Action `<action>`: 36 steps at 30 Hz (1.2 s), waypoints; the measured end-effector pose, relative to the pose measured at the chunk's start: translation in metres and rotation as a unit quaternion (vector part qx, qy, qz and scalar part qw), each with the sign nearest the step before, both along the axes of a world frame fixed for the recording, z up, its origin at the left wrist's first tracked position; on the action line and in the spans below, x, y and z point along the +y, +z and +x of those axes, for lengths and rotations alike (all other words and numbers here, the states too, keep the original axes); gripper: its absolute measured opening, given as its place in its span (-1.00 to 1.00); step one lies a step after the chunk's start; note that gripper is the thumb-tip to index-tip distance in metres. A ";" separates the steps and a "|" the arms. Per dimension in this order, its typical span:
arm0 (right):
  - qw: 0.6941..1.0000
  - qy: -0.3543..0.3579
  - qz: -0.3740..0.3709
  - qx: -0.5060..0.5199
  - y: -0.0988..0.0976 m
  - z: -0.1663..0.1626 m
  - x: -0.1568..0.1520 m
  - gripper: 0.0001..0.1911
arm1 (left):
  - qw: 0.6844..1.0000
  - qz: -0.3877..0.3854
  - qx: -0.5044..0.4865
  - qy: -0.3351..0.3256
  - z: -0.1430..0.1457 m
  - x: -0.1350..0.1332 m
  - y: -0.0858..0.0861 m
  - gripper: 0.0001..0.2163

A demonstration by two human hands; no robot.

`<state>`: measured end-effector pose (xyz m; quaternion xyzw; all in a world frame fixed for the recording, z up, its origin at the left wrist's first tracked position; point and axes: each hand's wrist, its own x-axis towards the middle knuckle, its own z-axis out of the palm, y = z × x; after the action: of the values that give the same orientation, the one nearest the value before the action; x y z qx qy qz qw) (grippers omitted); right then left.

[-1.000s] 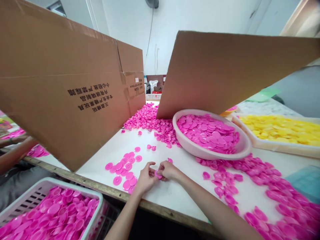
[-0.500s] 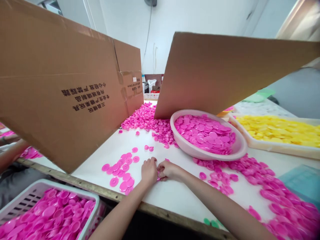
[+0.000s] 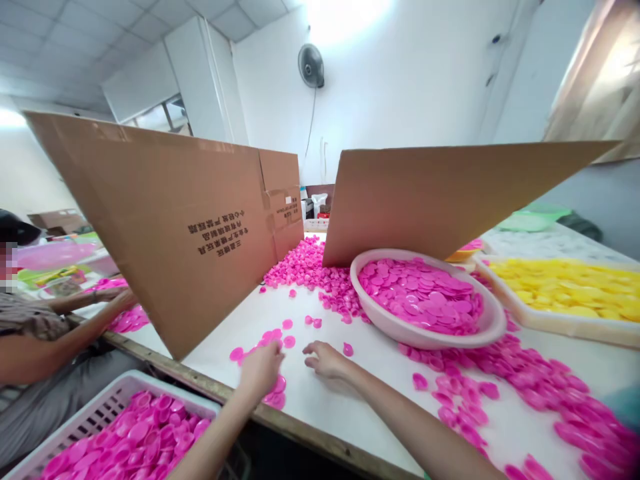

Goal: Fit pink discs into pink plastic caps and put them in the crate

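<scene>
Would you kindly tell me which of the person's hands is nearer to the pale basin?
Right. The right hand is left of the basin and nearer the camera, not touching it; the left hand is farther left, at the loose pink discs.

Near the bench's front edge (image 3: 345, 450), the left hand (image 3: 259, 370) partly covers pink discs (image 3: 279, 385); the right hand (image 3: 326, 361) is nearby.

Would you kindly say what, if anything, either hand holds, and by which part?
The right hand shows nothing held; whether the left hand, by the pink discs, grips one cannot be told.
</scene>
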<state>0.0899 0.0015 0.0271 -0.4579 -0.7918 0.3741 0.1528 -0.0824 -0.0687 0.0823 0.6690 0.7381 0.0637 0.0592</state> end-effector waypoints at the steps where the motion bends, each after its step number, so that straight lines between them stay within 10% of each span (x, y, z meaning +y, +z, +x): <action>1: 0.999 0.005 0.041 0.008 -0.003 -0.007 0.001 -0.57 | 0.998 -0.015 0.040 0.038 -0.026 -0.013 0.011 -0.82; 6: 0.989 0.058 0.132 -0.024 -0.024 -0.035 -0.001 -0.39 | 0.968 -0.058 0.179 0.169 -0.086 -0.049 0.036 -0.71; 13: 0.993 -0.043 0.112 0.006 -0.040 0.006 -0.033 -0.81 | 0.999 0.034 0.030 -0.026 0.015 0.053 -0.033 -0.53; 19: 0.988 -0.081 0.128 -0.036 -0.037 0.052 -0.047 -0.77 | 0.994 0.068 0.001 -0.088 0.055 0.115 -0.066 -0.57; 36: 0.969 -0.138 0.157 -0.129 -0.050 0.037 -0.016 -0.44 | 0.968 0.093 -0.218 -0.087 0.046 0.018 -0.088 -0.81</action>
<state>0.1267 -0.0143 -0.0227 -0.5776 -0.7825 0.1582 0.1701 -0.0362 -0.0508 -0.0057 0.7028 0.6375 0.2710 0.1620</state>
